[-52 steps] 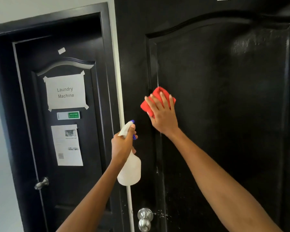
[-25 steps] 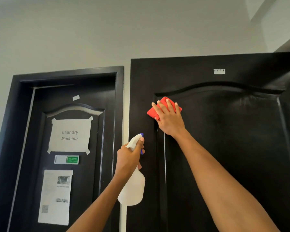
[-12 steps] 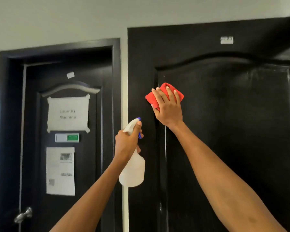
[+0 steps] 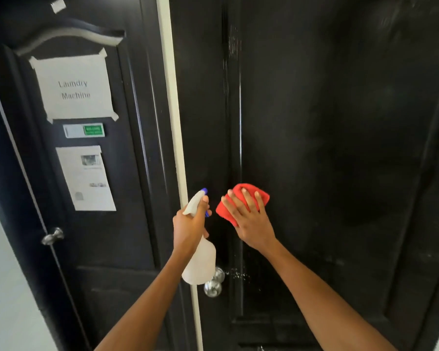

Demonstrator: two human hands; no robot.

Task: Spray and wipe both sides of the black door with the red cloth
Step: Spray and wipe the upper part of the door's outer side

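The black door (image 4: 327, 148) fills the right half of the view, with wet streaks along its left panel groove. My right hand (image 4: 251, 219) presses the folded red cloth (image 4: 249, 196) flat against the door at mid height, fingers spread over it. My left hand (image 4: 190, 229) grips a white spray bottle (image 4: 200, 262) with a blue nozzle tip, held upright just left of the cloth, in front of the door's edge. The door's silver knob (image 4: 213, 287) sits below the bottle, partly hidden by it.
To the left stands a second black door (image 4: 127, 224) with a "Laundry Machine" paper sign (image 4: 74, 87), a small green label (image 4: 84, 130), a printed sheet (image 4: 86, 178) and a silver knob (image 4: 52, 236). A white strip of wall (image 4: 175, 122) separates the two doors.
My right hand has slid the red cloth down the door from near the top of the panel to mid height. The view has tilted downward; the knob is in sight again.
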